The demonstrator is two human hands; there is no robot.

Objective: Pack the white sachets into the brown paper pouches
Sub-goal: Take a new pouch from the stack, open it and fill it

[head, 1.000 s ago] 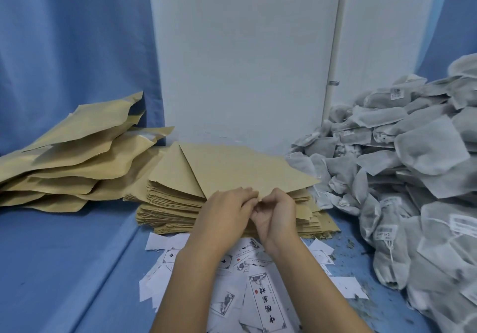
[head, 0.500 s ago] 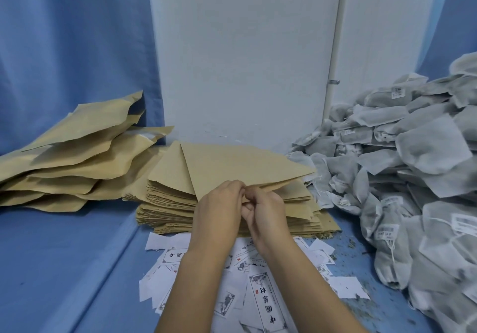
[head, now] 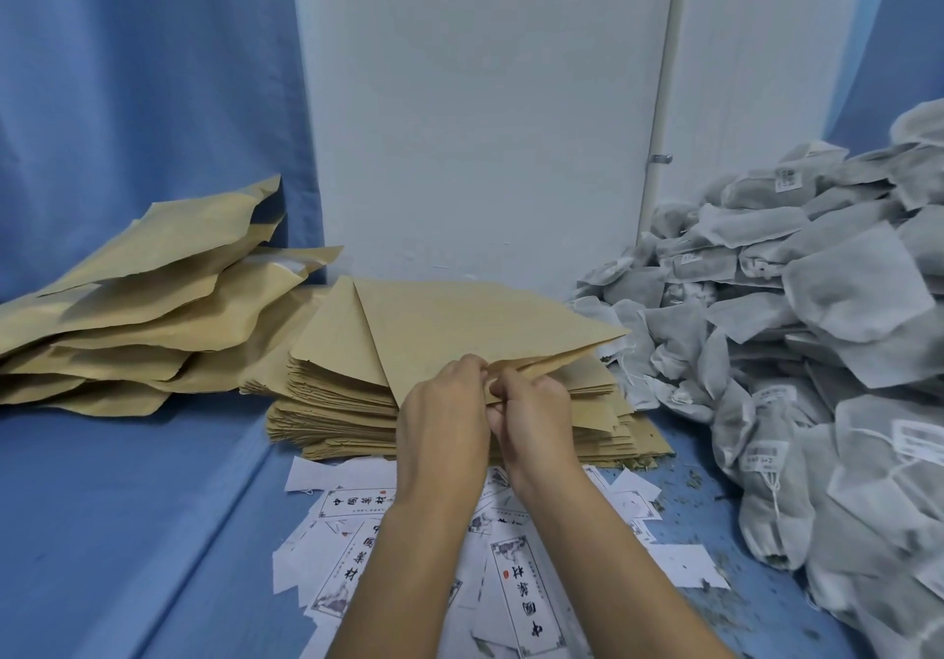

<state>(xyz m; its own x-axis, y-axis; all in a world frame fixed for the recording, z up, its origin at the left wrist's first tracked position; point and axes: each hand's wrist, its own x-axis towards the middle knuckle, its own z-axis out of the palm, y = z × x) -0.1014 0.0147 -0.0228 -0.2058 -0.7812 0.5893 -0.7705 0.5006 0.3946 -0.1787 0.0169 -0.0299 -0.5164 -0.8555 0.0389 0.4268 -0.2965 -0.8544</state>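
This is a small hand-packing workshop. Bulk stock shows it: a pouch stack (head: 332,403), a sachet heap (head: 843,300) and loose labels (head: 526,589) crowd a blue tabletop (head: 127,505) against a white wall (head: 485,122).

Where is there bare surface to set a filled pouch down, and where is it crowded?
Bare blue cloth lies near left, bordered by the bulging pouch pile behind and the printed labels to its right. A narrow strip between labels and sachet heap is littered with crumbs. Crowded: the centre, at the flat pouch stack.
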